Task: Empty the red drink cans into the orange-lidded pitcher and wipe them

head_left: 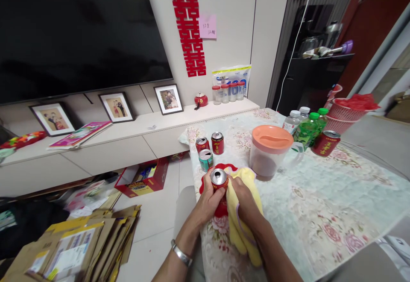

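My left hand (208,196) is wrapped round an opened red drink can (219,179), which stands upright over a red scalloped mat (221,209). In my right hand (241,196) is a yellow cloth (253,183) with a pale purple edge. The cloth bunches against the can's right side and hangs down over the tablecloth. Just beyond the held can are a green can (206,160) and two more red cans, one shorter (202,144) and one with yellow characters (218,143). To the right stands a clear pitcher (267,162) with an orange lid and dark contents.
Several plastic bottles (307,130) and a large red can (326,143) stand at the table's right, near pink baskets (346,113). Behind, a low cabinet (128,139) bears framed photos and jars. Flattened cardboard (77,248) and a red box (144,179) lie on the floor at left.
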Tool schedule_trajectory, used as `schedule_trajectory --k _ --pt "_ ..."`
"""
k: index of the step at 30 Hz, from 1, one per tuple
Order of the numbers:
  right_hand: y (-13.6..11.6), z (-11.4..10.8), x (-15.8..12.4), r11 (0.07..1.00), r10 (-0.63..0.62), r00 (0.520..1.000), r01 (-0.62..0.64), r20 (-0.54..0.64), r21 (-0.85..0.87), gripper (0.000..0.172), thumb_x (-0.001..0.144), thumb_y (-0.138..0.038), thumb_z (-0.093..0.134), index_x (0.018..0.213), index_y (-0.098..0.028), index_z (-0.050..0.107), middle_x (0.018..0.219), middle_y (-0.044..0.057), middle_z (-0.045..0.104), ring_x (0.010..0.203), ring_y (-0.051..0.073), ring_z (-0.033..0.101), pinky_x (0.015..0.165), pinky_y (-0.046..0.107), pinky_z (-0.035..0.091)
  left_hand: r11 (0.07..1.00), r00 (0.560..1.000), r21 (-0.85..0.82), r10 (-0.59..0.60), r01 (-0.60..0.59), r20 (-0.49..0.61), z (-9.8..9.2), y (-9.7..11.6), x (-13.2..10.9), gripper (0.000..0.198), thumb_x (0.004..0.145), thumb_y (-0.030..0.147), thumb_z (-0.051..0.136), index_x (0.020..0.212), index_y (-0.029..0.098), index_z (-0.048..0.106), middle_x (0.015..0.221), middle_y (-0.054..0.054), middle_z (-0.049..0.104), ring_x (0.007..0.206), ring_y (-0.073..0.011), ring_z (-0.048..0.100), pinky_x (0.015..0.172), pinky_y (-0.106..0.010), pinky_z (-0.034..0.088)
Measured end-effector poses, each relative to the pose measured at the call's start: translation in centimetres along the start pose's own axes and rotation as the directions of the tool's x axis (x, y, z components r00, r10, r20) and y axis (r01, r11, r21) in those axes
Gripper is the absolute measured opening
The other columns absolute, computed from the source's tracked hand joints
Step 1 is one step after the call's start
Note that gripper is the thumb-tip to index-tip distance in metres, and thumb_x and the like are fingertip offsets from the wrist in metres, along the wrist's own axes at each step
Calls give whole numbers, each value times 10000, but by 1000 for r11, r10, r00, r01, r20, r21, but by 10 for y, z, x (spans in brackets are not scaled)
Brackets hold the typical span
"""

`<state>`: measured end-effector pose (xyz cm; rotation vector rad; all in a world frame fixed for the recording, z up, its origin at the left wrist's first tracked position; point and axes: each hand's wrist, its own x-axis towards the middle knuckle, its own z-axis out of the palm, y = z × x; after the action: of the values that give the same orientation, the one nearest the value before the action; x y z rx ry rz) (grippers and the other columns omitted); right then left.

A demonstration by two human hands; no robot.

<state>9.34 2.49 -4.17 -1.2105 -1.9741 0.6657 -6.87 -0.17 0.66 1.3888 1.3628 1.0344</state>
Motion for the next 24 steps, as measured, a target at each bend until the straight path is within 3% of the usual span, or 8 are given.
schedule_trajectory --k 4,10,15,18,21,24 --pt "-3 2 5 988 98 993 -88 73 -129 604 878 -128 527 1477 -161 597 1032 128 690 927 273 667 855 391 557 999 1000 40 23 -23 -14 -5 0 -1 725 921 375 583 1527 179 237 1624 -201 375 1542 -340 354 1299 -538 214" --pt "-5 9 11 957 196 976 -170 95 -235 581 854 -92 494 1411 -91 657 965 169 688 756 270 667 700 377 525 999 997 -11 52 -53 -63 -7 -1 1 646 862 389 671 1387 198 347 1440 -175 539 1359 -324 548 1207 -529 368" --pt "-1 5 1 990 86 996 -86 -1 -113 548 905 -157 500 1437 -132 630 1032 153 707 952 296 709 828 403 562 1000 985 -8 1 -3 -171 0 -1 4 639 747 289 757 1277 227 405 1305 -122 609 1227 -314 626 1119 -520 448" --pt "1 -1 -6 1000 -13 996 15 -88 18 489 1000 -200 383 1425 -137 617 1107 149 722 1053 259 708 932 394 566 998 979 36 56 -50 -196 4 0 5 662 747 279 757 1317 227 425 1363 -125 578 1302 -323 591 1154 -523 425" --pt "1 -6 -8 988 -78 984 98 -162 120 469 1066 -297 345 1409 -151 630 1168 141 724 1115 235 695 993 381 553 988 978 98 134 -119 -159 5 -1 5 744 792 300 714 1455 222 384 1487 -150 472 1478 -340 445 1253 -539 315" --pt "0 -7 -8 976 -87 975 124 -203 177 468 1072 -329 363 1384 -154 665 1146 141 726 1093 240 700 975 386 561 989 989 85 125 -119 -78 6 -3 5 800 829 331 682 1521 199 304 1575 -185 386 1547 -346 357 1294 -540 252"
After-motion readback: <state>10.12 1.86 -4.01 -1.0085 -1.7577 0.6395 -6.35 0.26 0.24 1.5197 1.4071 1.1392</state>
